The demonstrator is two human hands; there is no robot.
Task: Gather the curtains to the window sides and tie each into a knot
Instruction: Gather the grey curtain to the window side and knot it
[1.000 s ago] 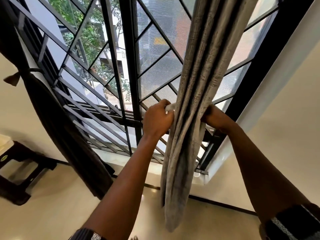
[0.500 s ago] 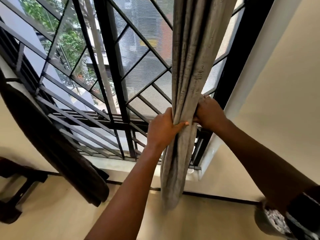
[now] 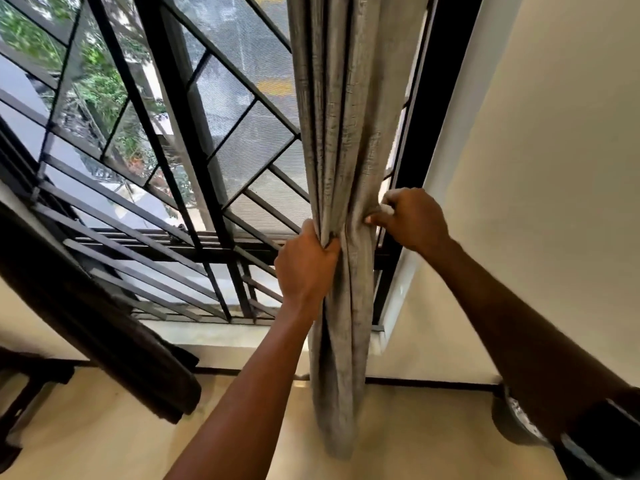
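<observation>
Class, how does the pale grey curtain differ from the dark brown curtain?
The pale grey textured curtain hangs on the right; the dark brown curtain on the left. The left hand and right hand grip the grey one; nothing touches the brown one. Both are gathered into bundles.

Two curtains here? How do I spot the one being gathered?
Find the black-grilled window. At its right edge, beside the cream wall, hangs the grey curtain, bunched into a column and gripped by the left hand and right hand. The other curtain, left, is dark brown and untouched.
</observation>
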